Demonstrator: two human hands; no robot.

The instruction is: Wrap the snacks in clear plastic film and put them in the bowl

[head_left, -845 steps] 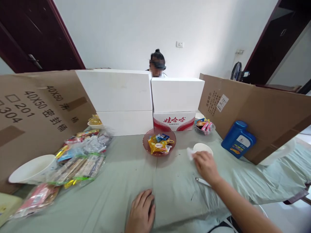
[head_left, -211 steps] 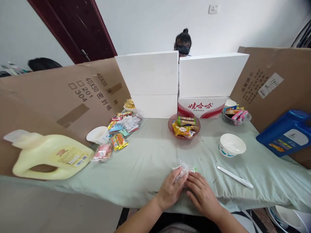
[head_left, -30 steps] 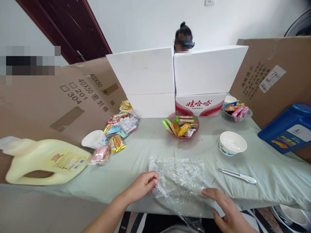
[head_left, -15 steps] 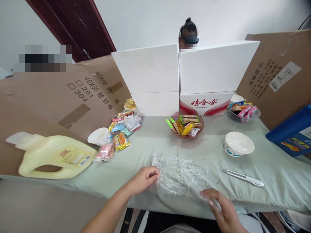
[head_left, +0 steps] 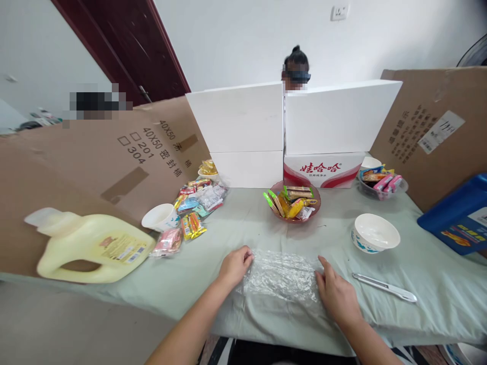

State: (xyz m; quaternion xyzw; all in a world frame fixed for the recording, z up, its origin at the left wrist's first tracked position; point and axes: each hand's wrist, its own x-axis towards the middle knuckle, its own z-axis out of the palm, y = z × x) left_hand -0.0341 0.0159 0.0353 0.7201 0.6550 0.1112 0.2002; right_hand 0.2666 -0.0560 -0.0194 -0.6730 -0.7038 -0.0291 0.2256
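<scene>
A crumpled sheet of clear plastic film point(head_left: 283, 279), perhaps a bag, lies near the front edge of the table between my hands. My left hand point(head_left: 236, 266) pinches its upper left corner, fingers curled together. At the right side my right hand point(head_left: 337, 291) has its fingers bent on the film's edge, the index fingertip near the upper corner; the exact grip is partly hidden. Right of that hand lie white-handled tongs point(head_left: 385, 288). Behind them stands a white bowl point(head_left: 375, 233) with a blue pattern.
A pink glass bowl point(head_left: 277, 215) of wrapped snacks stands mid-table before white boxes point(head_left: 245, 170). Left are snack packets point(head_left: 193, 225), a tipped bowl point(head_left: 160, 218) and a yellow jug point(head_left: 114, 268). Right are a clear snack bowl point(head_left: 375, 191) and a blue container point(head_left: 452, 218). A person sits behind the boxes.
My right hand has moved up from the film's lower right corner to its upper right side. My left hand has shifted slightly up, still at the left corner. The film lies flatter.
</scene>
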